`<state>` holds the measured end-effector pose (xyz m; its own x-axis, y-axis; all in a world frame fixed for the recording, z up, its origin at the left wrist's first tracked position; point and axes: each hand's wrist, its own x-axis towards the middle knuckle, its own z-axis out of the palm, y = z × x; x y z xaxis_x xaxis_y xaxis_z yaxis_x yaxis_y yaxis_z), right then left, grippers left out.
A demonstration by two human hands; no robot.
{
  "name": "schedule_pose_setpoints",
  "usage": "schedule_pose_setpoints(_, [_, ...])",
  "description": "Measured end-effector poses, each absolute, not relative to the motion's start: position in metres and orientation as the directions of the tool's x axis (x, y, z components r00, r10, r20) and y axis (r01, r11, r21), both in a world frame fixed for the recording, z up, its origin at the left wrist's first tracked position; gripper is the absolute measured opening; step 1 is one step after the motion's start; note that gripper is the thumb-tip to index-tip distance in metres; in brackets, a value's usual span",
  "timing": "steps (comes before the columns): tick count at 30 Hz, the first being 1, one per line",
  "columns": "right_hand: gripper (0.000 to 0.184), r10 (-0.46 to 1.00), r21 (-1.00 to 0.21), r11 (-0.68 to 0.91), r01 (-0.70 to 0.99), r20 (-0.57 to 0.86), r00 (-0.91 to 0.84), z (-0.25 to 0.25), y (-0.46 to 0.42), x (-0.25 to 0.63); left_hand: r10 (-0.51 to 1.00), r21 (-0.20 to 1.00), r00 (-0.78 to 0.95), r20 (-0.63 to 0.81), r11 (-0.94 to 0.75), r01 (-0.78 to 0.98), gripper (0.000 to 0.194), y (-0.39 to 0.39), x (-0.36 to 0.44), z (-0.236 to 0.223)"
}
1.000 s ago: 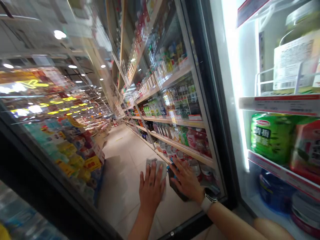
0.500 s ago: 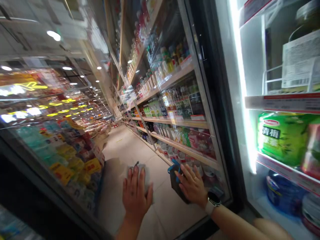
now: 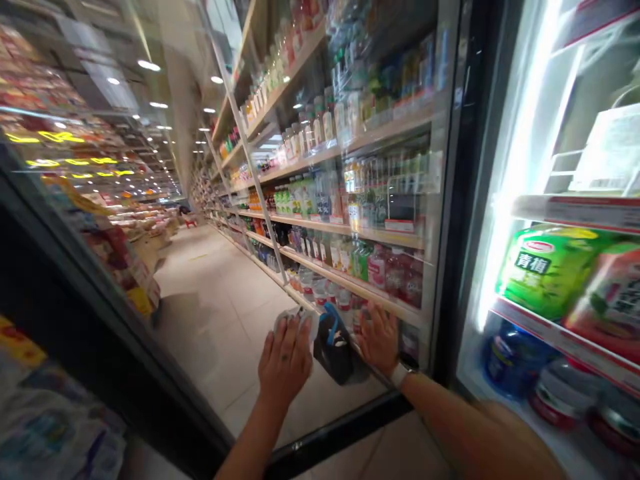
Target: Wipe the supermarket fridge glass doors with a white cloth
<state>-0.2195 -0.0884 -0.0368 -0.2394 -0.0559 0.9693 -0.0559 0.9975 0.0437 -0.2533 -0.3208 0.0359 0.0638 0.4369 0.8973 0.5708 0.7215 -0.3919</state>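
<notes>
My left hand [image 3: 286, 357] lies over a light grey cloth [image 3: 309, 321], holding it against the lower part of a glass door [image 3: 235, 393]. The cloth shows past the fingertips and at the side of the hand. My right hand [image 3: 379, 339] rests with fingers spread on or close to the same glass, further right, and holds nothing. A watch [image 3: 405, 368] is on the right wrist. Between the hands, through the glass, a black bag with a blue strap [image 3: 334, 343] stands on the floor.
The door's black frame [image 3: 345, 427] crosses below my hands. At right is a lit cooler with a green pouch [image 3: 543, 270] and a blue tub [image 3: 510, 360]. Through the glass, bottle-filled shelves [image 3: 325, 227] line the aisle floor [image 3: 210, 300]. Packaged goods [image 3: 55, 427] stand at lower left.
My left hand and the cloth went left across the glass, then back right and slightly up. My right hand stayed spread on the right. The view turned, and the bag shows more fully between the hands.
</notes>
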Motion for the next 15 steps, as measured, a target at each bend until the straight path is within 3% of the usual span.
schedule_pose_setpoints(5, [0.068, -0.042, 0.045, 0.999, 0.005, 0.960, -0.278, -0.040, -0.087, -0.230, 0.479, -0.386, 0.028, 0.877, 0.668, 0.637, 0.060, -0.353, -0.277, -0.023])
schedule_pose_setpoints(9, [0.071, -0.057, 0.072, 0.996, 0.044, 0.955, -0.290, -0.035, -0.089, -0.231, 0.514, -0.404, 0.022, 0.857, 0.646, 0.648, 0.061, -0.375, -0.298, -0.014])
schedule_pose_setpoints(15, [0.061, -0.303, 0.303, 0.950, -0.069, 0.853, -0.424, 0.021, -0.114, -0.240, 0.067, 0.032, -0.159, 0.985, 0.832, 0.554, 0.070, -0.388, -0.317, 0.028])
